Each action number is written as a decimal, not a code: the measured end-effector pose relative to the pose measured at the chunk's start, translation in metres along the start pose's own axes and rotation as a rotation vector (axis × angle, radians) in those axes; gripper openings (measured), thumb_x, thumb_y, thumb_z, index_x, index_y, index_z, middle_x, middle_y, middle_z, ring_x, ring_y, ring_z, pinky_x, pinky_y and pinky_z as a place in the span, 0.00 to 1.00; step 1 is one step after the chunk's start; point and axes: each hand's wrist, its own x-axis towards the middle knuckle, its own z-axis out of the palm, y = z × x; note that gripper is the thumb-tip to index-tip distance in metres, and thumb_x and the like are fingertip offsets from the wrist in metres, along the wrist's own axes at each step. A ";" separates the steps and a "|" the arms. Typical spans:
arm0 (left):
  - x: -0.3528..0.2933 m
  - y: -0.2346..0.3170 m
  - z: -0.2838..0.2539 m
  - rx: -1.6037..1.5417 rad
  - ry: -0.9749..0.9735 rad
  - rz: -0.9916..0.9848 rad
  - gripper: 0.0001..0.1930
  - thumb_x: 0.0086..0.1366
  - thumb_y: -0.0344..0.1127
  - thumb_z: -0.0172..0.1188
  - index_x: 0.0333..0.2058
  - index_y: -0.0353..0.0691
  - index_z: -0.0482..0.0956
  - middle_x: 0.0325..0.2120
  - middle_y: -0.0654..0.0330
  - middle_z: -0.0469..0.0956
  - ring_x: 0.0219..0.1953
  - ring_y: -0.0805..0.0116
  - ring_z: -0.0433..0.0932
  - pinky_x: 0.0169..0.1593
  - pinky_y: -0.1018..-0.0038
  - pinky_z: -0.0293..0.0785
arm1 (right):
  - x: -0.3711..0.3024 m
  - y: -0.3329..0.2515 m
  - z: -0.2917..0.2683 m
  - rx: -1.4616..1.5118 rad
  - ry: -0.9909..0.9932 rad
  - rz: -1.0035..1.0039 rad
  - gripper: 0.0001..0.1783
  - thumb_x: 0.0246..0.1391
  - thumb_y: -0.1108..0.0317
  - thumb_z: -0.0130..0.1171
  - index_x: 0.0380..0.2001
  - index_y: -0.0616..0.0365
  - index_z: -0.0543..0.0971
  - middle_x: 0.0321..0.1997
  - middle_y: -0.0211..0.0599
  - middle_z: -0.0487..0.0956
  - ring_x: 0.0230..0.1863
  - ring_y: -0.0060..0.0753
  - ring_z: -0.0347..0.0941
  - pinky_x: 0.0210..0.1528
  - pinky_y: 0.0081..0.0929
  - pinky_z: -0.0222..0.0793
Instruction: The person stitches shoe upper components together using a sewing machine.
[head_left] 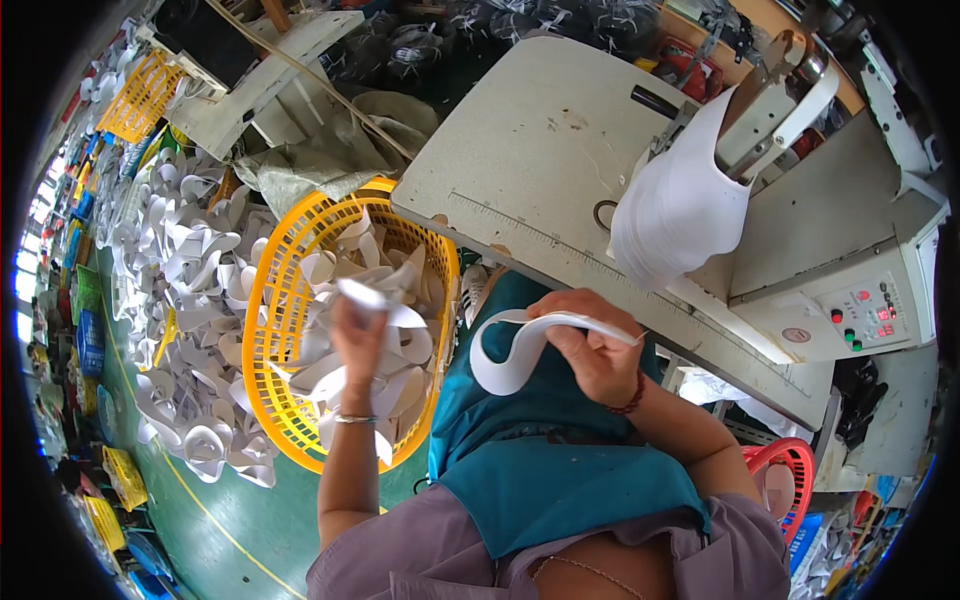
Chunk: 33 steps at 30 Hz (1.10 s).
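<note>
Above my lap, my right hand (598, 350) is closed on a white curved strip (507, 368) of thin, bendy material, which loops out to the left of my fingers. My left hand (358, 345), smeared by motion, is over the yellow basket (256, 345). Its fingers pinch another white curved piece (398, 314), also blurred. Many similar loose white pieces (408, 392) lie jumbled in the basket below that hand. On the machine's arm to the right hangs a nested stack of white curved pieces (672, 215).
A pale machine table (520, 130) with a ruler strip spans the front, its near edge by my knees. The control box (850, 315) stands at right. A heap of white pieces (190, 250) covers the floor at left. A red basket (795, 480) is beside my right elbow.
</note>
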 end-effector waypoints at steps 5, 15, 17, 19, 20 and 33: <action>-0.015 0.045 0.025 0.515 -0.630 0.278 0.40 0.42 0.41 0.64 0.56 0.40 0.62 0.46 0.47 0.71 0.50 0.51 0.69 0.55 0.54 0.58 | 0.001 -0.009 -0.022 0.310 0.042 0.098 0.12 0.52 0.78 0.49 0.41 0.69 0.71 0.42 0.49 0.73 0.41 0.33 0.72 0.44 0.27 0.69; 0.032 0.181 0.006 -0.404 -0.603 0.526 0.24 0.55 0.37 0.55 0.49 0.31 0.69 0.46 0.49 0.72 0.48 0.54 0.71 0.53 0.67 0.62 | 0.017 -0.031 -0.050 0.706 0.056 0.300 0.16 0.54 0.74 0.46 0.47 0.66 0.68 0.42 0.42 0.75 0.41 0.29 0.73 0.46 0.27 0.68; 0.034 0.223 0.010 -0.501 -0.733 0.516 0.23 0.58 0.38 0.53 0.49 0.31 0.69 0.45 0.50 0.72 0.46 0.58 0.71 0.52 0.68 0.64 | 0.020 -0.037 -0.052 0.758 0.012 0.394 0.15 0.55 0.74 0.45 0.47 0.66 0.68 0.41 0.41 0.75 0.41 0.29 0.73 0.45 0.26 0.68; 0.032 0.252 0.023 -0.600 -0.868 0.513 0.22 0.61 0.39 0.51 0.49 0.30 0.69 0.44 0.52 0.73 0.45 0.61 0.72 0.51 0.70 0.65 | 0.022 -0.045 -0.057 0.721 -0.016 0.417 0.16 0.55 0.74 0.46 0.47 0.66 0.68 0.42 0.41 0.75 0.41 0.28 0.73 0.45 0.25 0.68; 0.031 0.262 0.030 -0.732 -0.996 0.433 0.22 0.62 0.42 0.51 0.49 0.31 0.69 0.43 0.54 0.73 0.44 0.63 0.72 0.48 0.72 0.67 | 0.023 -0.049 -0.060 0.688 -0.052 0.450 0.16 0.55 0.74 0.46 0.48 0.66 0.68 0.43 0.41 0.75 0.42 0.28 0.73 0.45 0.24 0.68; 0.038 0.354 0.045 -1.139 -1.361 0.027 0.17 0.59 0.28 0.56 0.48 0.35 0.68 0.51 0.57 0.66 0.49 0.73 0.68 0.50 0.77 0.67 | 0.033 -0.108 -0.104 0.472 0.258 0.197 0.23 0.53 0.78 0.49 0.54 0.62 0.65 0.46 0.33 0.70 0.47 0.20 0.68 0.49 0.20 0.65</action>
